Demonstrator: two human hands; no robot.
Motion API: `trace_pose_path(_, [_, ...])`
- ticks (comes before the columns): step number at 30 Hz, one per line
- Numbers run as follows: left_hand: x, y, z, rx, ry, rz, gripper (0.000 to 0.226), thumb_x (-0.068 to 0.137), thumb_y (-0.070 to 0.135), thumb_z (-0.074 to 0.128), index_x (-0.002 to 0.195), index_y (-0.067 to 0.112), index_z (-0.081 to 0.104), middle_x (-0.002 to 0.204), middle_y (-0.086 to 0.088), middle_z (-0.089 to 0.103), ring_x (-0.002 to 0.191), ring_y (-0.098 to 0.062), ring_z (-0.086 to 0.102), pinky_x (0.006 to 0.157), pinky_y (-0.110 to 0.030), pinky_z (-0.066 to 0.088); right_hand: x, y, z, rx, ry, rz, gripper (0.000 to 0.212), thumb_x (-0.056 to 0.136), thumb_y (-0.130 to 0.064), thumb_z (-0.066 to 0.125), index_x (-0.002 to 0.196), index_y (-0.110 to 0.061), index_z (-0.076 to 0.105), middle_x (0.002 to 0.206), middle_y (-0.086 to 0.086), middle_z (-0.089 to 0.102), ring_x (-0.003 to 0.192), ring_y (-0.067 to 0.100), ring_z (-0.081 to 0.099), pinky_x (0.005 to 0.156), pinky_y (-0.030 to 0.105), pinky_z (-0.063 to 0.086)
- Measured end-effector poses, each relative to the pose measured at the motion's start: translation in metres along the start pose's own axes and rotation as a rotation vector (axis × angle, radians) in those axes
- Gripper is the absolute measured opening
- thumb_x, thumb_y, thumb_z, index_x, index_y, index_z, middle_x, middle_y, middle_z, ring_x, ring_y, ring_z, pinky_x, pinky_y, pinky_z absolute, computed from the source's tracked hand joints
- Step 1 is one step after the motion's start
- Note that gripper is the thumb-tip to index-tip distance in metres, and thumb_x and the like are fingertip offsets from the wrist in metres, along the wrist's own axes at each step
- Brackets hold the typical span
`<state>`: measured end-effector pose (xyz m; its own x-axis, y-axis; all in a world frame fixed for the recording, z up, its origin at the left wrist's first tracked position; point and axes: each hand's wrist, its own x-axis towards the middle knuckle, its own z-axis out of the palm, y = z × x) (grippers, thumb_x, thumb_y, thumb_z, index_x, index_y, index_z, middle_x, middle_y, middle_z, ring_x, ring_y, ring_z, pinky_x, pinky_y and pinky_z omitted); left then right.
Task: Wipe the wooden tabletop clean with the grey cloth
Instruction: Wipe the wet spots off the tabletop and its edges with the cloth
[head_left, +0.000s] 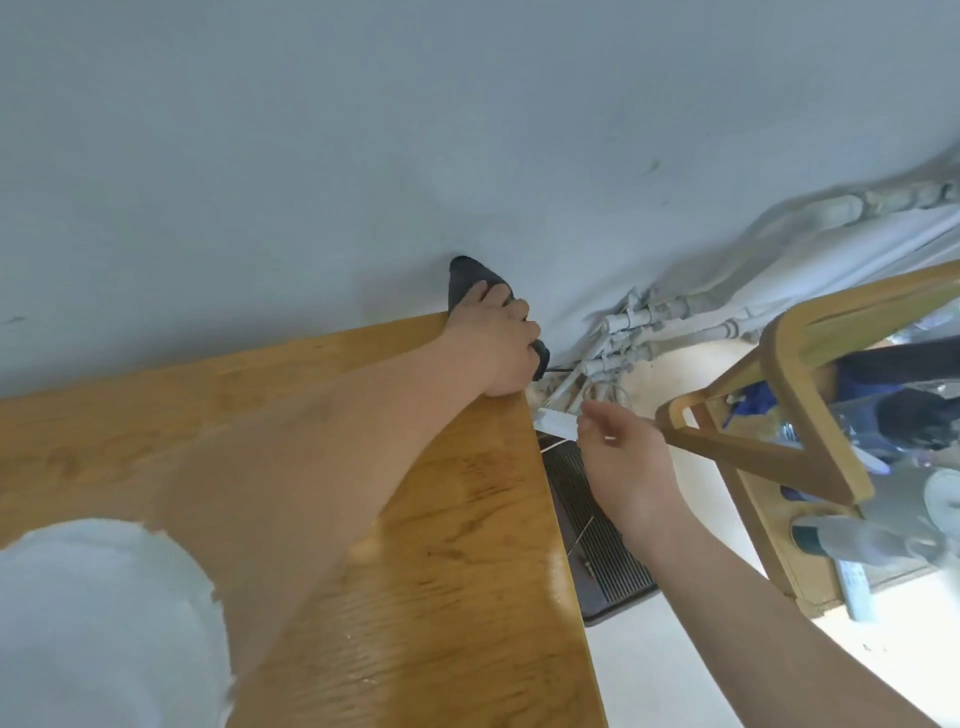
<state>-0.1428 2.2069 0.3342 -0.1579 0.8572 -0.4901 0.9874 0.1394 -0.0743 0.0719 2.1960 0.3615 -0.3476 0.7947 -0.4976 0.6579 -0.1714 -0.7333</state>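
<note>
The wooden tabletop (441, 545) runs from the left edge to a right end near the middle of the view. My left hand (493, 343) reaches across it to the far right corner, against the wall, and grips the dark grey cloth (465, 278). Part of the cloth sticks up against the wall above my fingers, and a bit shows below them. My right hand (623, 467) hovers off the table's right end with loose, parted fingers and holds nothing.
A pale wall rises right behind the table. White pipes (639, 332) run along its base. A dark ribbed panel (597, 535) sits on the floor beside the table's end. A wooden chair or frame (795, 431) with clutter stands at right.
</note>
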Motion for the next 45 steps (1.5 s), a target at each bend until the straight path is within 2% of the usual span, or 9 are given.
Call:
trace_pose_path(3, [-0.022, 0.021, -0.009, 0.091, -0.049, 0.097, 0.055, 0.103, 0.039, 0.020, 0.145, 0.022, 0.051, 0.156, -0.006, 0.044, 0.147, -0.031, 0.027, 0.125, -0.053, 0.008, -0.019, 0.014, -0.005, 0.041, 0.005, 0.062, 0.033, 0.105, -0.025, 0.052, 0.136, -0.024, 0.064, 0.122, -0.009, 0.068, 0.110, 0.014, 0.064, 0.094, 0.027, 0.047])
trace_pose_path(9, [-0.104, 0.081, 0.015, 0.013, -0.057, 0.368, 0.053, 0.102, 0.042, 0.025, 0.140, 0.023, 0.056, 0.153, -0.004, 0.049, 0.148, -0.026, 0.028, 0.126, -0.049, 0.003, -0.049, 0.039, -0.001, 0.089, -0.041, 0.109, 0.027, 0.105, -0.025, 0.051, 0.096, -0.042, 0.070, 0.090, -0.029, 0.070, 0.090, -0.012, 0.063, 0.076, 0.017, 0.046])
trace_pose_path(15, [-0.148, 0.026, 0.030, -0.379, 0.169, 0.114, 0.066, 0.099, 0.030, 0.044, 0.161, 0.027, 0.025, 0.173, 0.001, 0.005, 0.157, -0.014, -0.009, 0.127, -0.038, -0.010, -0.048, 0.031, 0.034, -0.021, -0.156, 0.091, 0.059, 0.108, -0.050, 0.036, 0.160, -0.022, 0.031, 0.155, 0.001, 0.049, 0.133, 0.018, 0.052, 0.100, 0.022, 0.036])
trace_pose_path(19, [-0.175, -0.001, 0.049, -0.359, 0.105, -0.181, 0.072, 0.100, 0.051, 0.046, 0.161, 0.020, 0.023, 0.173, -0.005, 0.007, 0.158, -0.022, -0.001, 0.125, -0.041, -0.002, -0.019, 0.000, 0.049, -0.489, -0.202, 0.019, 0.085, 0.092, -0.082, 0.028, 0.145, -0.017, 0.042, 0.133, 0.012, 0.062, 0.123, 0.037, 0.056, 0.098, 0.049, 0.049])
trace_pose_path(22, [-0.179, 0.002, 0.057, -0.379, -0.087, -0.253, 0.100, 0.092, 0.067, 0.055, 0.164, 0.017, 0.008, 0.172, -0.007, -0.006, 0.158, -0.026, -0.003, 0.125, -0.044, 0.010, 0.007, -0.021, 0.061, -0.691, -0.194, 0.036, 0.081, 0.097, -0.075, 0.027, 0.137, -0.006, 0.043, 0.133, 0.021, 0.060, 0.124, 0.041, 0.054, 0.090, 0.045, 0.044])
trace_pose_path(27, [-0.176, 0.004, 0.066, -0.446, -0.107, -0.273, 0.105, 0.093, 0.064, 0.059, 0.164, 0.019, -0.005, 0.169, -0.003, -0.022, 0.156, -0.021, -0.017, 0.127, -0.040, 0.005, 0.045, -0.041, 0.091, -0.501, -0.120, 0.025, 0.080, 0.104, -0.062, 0.034, 0.149, 0.004, 0.023, 0.151, 0.028, 0.035, 0.133, 0.045, 0.045, 0.100, 0.050, 0.041])
trace_pose_path(32, [-0.168, 0.007, 0.061, -0.393, -0.177, -0.277, 0.105, 0.095, 0.062, 0.057, 0.162, 0.015, -0.009, 0.167, -0.006, -0.026, 0.156, -0.025, -0.020, 0.128, -0.045, 0.009, 0.097, -0.066, 0.100, -0.411, -0.138, -0.073, 0.083, 0.104, -0.061, 0.033, 0.162, -0.018, -0.007, 0.164, 0.017, 0.022, 0.138, 0.046, 0.042, 0.103, 0.054, 0.039])
trace_pose_path(39, [-0.171, 0.012, 0.057, -0.365, -0.210, -0.269, 0.105, 0.095, 0.061, 0.058, 0.162, 0.013, -0.009, 0.167, -0.009, -0.026, 0.156, -0.027, -0.018, 0.128, -0.047, 0.011, 0.062, -0.019, 0.077, -0.157, -0.210, -0.157, 0.054, 0.102, -0.054, 0.048, 0.144, -0.021, 0.039, 0.139, 0.009, 0.053, 0.127, 0.030, 0.053, 0.100, 0.046, 0.046])
trace_pose_path(45, [-0.168, 0.010, 0.057, -0.363, -0.224, -0.264, 0.107, 0.095, 0.062, 0.058, 0.161, 0.013, -0.010, 0.167, -0.010, -0.026, 0.156, -0.028, -0.017, 0.128, -0.048, 0.011, -0.042, 0.053, 0.050, -0.281, -0.213, -0.091, 0.071, 0.100, -0.060, 0.041, 0.155, -0.018, 0.028, 0.149, 0.010, 0.046, 0.128, 0.031, 0.054, 0.099, 0.051, 0.049])
